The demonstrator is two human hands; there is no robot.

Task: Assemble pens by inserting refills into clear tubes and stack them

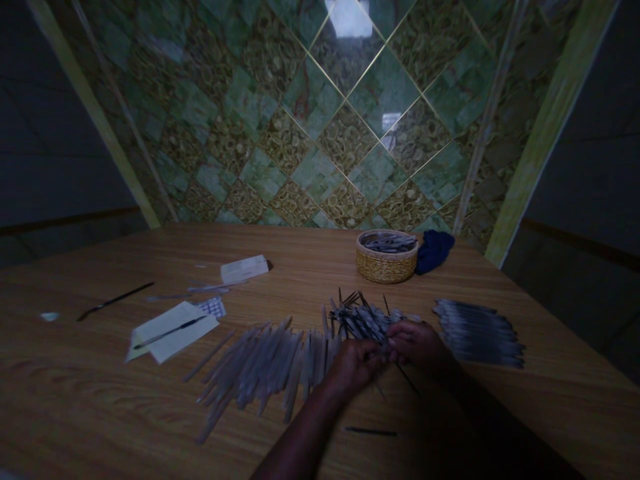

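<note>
My left hand (357,363) and my right hand (417,343) meet at the fingertips, both pinched closed. What lies between them is too dim and small to make out. A thin dark stick (409,380) pokes out below the fingers; I cannot tell whether it is held. Just beyond my hands is a jumbled heap of slim dark sticks (367,317). Left of my left hand spreads a pile of long, pale, see-through sleeves (265,367). A neat row of dark sticks in pale sleeves (477,333) lies right of my right hand.
A woven basket (386,265) full of similar sticks stands at the back, beside a dark blue cloth (435,251). Leftward are a white box (245,269), pale papers (175,333) with a dark stick, and another dark stick (116,301). One short dark stick (371,432) lies nearer me.
</note>
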